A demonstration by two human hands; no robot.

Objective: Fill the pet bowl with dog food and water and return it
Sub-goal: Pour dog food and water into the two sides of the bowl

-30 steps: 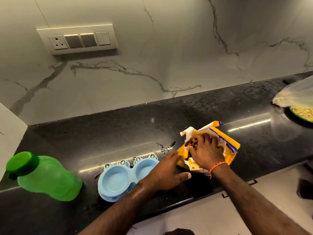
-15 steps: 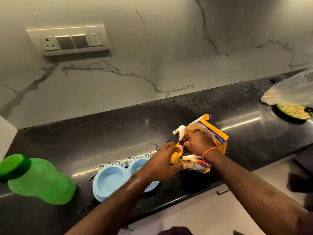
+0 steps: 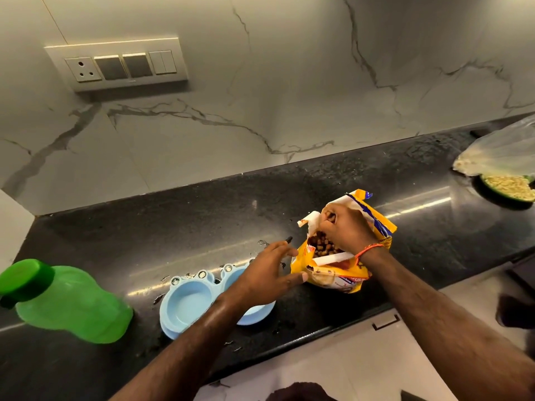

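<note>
A light blue double pet bowl [image 3: 188, 302] sits on the black counter near its front edge; the left cup is empty and my left forearm covers much of the right cup. A yellow dog food bag [image 3: 341, 273] stands to its right with its top torn wide and brown kibble [image 3: 321, 247] showing. My right hand [image 3: 344, 230] is at the bag's mouth, fingers curled shut above the kibble. My left hand [image 3: 266, 276] hovers over the bowl's right cup, fingers spread, thumb tip at the bag's left side. A green water bottle [image 3: 66, 302] lies at the left.
A dark green dish of pale grains [image 3: 509, 188] under a clear plastic bag [image 3: 500, 151] sits at the counter's far right. Water drops and small crumbs dot the counter [image 3: 173, 224] around the bowl. A marble wall with a switch plate [image 3: 118, 63] rises behind.
The bag's mouth has come wider apart, showing more kibble. My right hand rose from inside the bag to its upper rim. My left hand let go of the bag's side and spread.
</note>
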